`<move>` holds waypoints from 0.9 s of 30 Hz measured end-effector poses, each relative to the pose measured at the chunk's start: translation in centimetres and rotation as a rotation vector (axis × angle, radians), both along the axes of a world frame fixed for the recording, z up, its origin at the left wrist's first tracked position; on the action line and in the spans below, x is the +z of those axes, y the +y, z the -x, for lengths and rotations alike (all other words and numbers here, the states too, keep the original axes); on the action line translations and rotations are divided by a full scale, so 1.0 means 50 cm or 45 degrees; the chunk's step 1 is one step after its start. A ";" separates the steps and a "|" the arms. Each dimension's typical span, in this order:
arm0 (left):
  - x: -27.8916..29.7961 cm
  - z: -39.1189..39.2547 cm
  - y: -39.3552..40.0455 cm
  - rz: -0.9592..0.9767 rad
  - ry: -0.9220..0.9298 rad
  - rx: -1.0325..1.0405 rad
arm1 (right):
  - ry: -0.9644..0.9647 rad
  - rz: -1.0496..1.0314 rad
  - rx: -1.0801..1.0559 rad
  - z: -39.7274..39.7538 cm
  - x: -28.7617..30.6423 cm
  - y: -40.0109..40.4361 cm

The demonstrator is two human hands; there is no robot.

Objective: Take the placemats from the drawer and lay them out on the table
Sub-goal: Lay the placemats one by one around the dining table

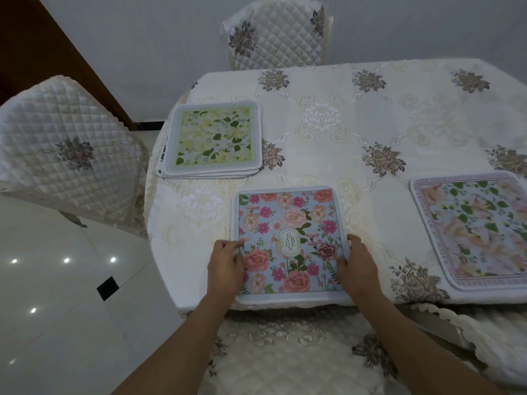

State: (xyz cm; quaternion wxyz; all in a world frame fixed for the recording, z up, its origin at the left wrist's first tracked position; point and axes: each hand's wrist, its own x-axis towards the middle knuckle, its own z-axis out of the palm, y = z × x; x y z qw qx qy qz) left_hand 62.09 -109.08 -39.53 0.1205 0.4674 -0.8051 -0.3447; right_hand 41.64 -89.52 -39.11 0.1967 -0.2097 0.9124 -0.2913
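head view: both hands' grip holds the garden placemat [289,243] edges, pink placemat [473,229] cut off right.

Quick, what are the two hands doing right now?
Left hand: grips the left edge of the GARDEN placemat.
Right hand: grips its right edge.
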 end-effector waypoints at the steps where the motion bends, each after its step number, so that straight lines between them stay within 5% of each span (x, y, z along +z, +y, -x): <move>1: 0.000 0.001 0.000 0.005 -0.009 -0.003 | 0.025 -0.024 0.010 -0.001 0.000 0.000; 6: -0.013 0.010 -0.003 0.260 -0.261 -0.090 | 0.357 -0.215 0.137 -0.007 -0.007 -0.007; 12: -0.005 0.071 -0.036 0.321 -0.380 -0.428 | 0.389 -0.251 0.429 0.003 -0.011 -0.078; 27: -0.006 0.239 -0.132 0.306 -0.537 -0.791 | 0.260 -0.246 0.824 0.037 -0.015 -0.292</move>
